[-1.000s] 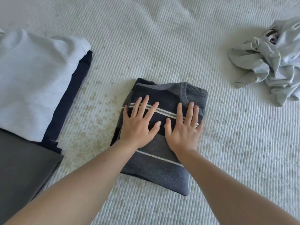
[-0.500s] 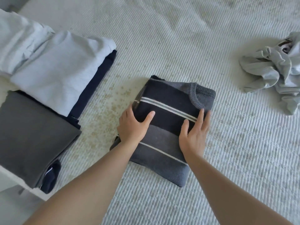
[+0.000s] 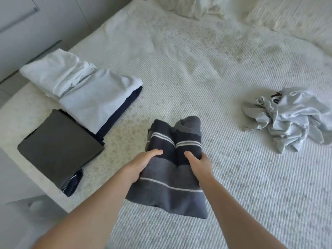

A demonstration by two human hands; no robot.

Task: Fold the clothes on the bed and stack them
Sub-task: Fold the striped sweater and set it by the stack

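Folded dark grey striped knit sweater (image 3: 173, 164): long axis toward the bed (image 3: 197, 72) head, collar far. Left hand (image 3: 142, 163), right hand (image 3: 200, 165) grip its sides; fingers hidden underneath, thumbs on top.

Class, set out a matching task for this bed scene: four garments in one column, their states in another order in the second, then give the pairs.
1. striped sweater
2. pale grey garment
3. dark grey garment
4. light grey garment

A. crumpled, unfolded
B. folded, by the bed's near corner
C. held in both hands
D. folded, lying on a navy piece

Pairs: 1-C, 2-A, 3-B, 4-D
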